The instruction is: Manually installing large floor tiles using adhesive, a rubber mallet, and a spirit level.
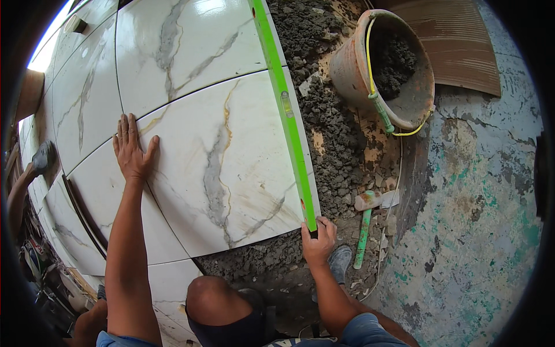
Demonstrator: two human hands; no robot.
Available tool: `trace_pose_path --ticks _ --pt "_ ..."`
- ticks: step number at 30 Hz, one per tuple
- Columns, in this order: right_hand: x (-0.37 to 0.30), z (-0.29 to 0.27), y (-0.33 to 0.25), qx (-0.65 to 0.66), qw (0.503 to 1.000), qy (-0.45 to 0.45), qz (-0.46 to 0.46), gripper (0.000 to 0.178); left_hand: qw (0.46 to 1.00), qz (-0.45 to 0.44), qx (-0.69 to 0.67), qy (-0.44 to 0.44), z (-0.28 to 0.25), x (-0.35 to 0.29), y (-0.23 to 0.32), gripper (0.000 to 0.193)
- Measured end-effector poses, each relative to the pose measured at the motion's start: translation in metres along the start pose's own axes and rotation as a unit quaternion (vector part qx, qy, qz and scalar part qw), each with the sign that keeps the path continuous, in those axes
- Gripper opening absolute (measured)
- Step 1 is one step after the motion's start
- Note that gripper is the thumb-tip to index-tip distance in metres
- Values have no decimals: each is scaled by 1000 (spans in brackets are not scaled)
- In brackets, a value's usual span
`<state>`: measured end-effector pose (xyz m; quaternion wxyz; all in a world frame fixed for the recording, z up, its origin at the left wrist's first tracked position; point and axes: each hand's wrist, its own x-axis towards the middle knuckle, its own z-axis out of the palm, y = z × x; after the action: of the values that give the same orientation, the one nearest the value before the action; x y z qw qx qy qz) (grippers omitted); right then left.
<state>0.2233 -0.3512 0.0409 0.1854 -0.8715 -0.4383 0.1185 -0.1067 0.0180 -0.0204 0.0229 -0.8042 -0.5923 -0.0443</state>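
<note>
Glossy white floor tiles with grey and gold veins spread out before me; the nearest one (191, 156) ends in loose dark mortar. My left hand (134, 151) lies flat with fingers spread, close to where several tiles meet. At the near right corner of that tile, my right hand (318, 240) grips the near end of a long green spirit level (293, 136). The level lies along the tiles' right edge and runs away from me to the top of the view. A small vial shows in its middle.
Dark mortar (332, 150) borders the tiles on the right. Beyond it stands a tilted bucket (350, 69) holding mortar, with a yellow handle. A mallet (363, 231) with a green handle lies on the ground, near worn painted concrete (457, 243). Another person's arm (20, 191) shows far left.
</note>
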Motion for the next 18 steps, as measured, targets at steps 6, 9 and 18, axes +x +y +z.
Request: trace_pose_path --ticks 6,9,18 --pt "-2 1 2 9 1000 4 1 24 1000 -1 -4 -2 0 0 -1 88" --pt "-2 1 2 4 1000 -8 5 28 1000 -3 1 -4 1 0 -1 88" --pt "-1 1 1 11 1000 12 -4 23 1000 6 -1 9 0 0 -1 88"
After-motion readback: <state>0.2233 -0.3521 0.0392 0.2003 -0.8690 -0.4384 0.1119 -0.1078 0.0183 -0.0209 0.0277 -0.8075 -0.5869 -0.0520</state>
